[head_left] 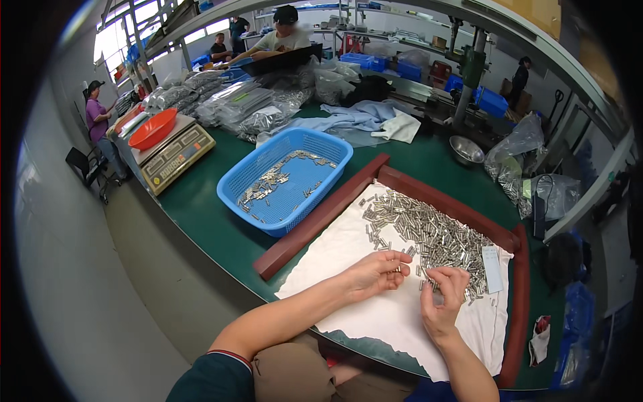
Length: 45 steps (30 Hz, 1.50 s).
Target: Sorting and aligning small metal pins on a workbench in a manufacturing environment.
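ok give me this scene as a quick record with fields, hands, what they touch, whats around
left hand: fingers curled, pinching small metal pins over the white cloth
right hand: fingertips picking at the edge of the pin pile
work surface: cloth in a red-brown wooden frame on a green table
blue basket: left of the frame, a few pins inside
scale: far left, with an orange bowl on it
steel bowl: beyond the frame
others: people at work in the background
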{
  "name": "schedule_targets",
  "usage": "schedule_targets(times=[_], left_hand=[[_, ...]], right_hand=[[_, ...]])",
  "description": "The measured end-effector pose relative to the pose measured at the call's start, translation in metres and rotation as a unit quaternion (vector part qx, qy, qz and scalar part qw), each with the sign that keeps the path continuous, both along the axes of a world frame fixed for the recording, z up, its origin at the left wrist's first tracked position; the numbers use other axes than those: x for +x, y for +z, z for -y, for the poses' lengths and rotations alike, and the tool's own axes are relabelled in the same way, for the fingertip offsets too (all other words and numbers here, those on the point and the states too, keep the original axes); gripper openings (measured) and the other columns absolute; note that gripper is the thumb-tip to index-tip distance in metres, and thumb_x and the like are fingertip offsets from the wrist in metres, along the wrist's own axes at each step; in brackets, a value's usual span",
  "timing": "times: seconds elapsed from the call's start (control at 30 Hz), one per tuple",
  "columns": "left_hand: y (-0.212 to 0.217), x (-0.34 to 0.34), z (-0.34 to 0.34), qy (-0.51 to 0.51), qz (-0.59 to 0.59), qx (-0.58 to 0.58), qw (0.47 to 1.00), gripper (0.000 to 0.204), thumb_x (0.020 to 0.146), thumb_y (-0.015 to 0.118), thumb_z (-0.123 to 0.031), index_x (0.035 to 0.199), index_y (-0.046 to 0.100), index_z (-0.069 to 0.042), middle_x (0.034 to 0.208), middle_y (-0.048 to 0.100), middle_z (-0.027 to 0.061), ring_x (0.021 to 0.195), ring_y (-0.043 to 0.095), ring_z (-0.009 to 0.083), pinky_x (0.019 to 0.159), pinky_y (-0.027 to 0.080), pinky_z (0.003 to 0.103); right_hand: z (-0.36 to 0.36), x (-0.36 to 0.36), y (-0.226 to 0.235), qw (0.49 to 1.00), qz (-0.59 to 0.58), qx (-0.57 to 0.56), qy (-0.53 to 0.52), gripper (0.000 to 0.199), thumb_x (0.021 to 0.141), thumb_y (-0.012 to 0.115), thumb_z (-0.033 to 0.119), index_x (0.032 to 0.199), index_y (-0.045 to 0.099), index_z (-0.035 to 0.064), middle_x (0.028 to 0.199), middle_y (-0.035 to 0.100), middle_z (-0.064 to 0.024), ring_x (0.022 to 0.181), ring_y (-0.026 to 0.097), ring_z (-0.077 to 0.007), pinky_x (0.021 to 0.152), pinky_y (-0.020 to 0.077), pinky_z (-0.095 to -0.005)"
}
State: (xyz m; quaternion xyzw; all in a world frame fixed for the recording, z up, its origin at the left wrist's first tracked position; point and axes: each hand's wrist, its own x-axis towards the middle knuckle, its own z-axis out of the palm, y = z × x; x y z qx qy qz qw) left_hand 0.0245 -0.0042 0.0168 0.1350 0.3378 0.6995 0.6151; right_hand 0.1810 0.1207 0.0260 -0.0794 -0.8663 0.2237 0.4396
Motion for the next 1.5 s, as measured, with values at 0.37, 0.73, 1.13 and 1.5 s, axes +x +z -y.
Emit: schedule_targets(times=[0.37,0.73,1.13,1.5], left_hand=[[0.138,-0.122,0.081,0.13,-0.65,-0.23,0.712,0.019,0.097,0.043,-0.005,0.102,0.061,0.0,0.077,0.061,0.0016,0.061,0.048,0.0046,0.055,0.041,0.021],[0.136,-0.235,0.1,-0.118,-0.686,-0.442,0.565,0.012,0.086,0.052,-0.005,0.09,0.063,-0.003,0.074,0.063,0.0021,0.06,0.056,0.0107,0.056,0.047,0.026],[0.133,-0.241,0.088,-0.124,-0.735,-0.481,0.461,0.031,0.08,0.063,-0.005,0.111,0.064,-0.002,0.105,0.066,0.0148,0.093,0.067,0.0256,0.081,0.055,0.038],[0.133,-0.223,0.069,-0.107,-0.822,-0.409,0.381,0.039,0.085,0.061,-0.006,0.123,0.063,-0.005,0.121,0.065,0.0171,0.114,0.062,0.0313,0.098,0.05,0.04]], right_hand=[[0.002,0.002,0.0,1.0,-0.011,0.017,0.014,0.025,0.069,0.066,0.0,0.093,0.069,0.0074,0.095,0.062,-0.0057,0.094,0.051,-0.0278,0.084,0.0403,-0.0387],[0.0,0.004,-0.001,0.999,-0.013,0.031,0.018,0.025,0.068,0.066,-0.001,0.092,0.068,0.0072,0.096,0.062,-0.0058,0.095,0.051,-0.0279,0.086,0.0402,-0.039],[-0.001,0.003,-0.001,0.998,0.011,0.043,0.032,0.024,0.069,0.064,-0.001,0.093,0.068,0.0053,0.097,0.061,-0.0072,0.096,0.051,-0.0279,0.087,0.039,-0.0388],[-0.001,0.004,-0.002,0.999,0.023,0.034,0.03,0.022,0.07,0.065,-0.001,0.091,0.068,0.0058,0.097,0.061,-0.007,0.096,0.05,-0.0276,0.087,0.0385,-0.0388]])
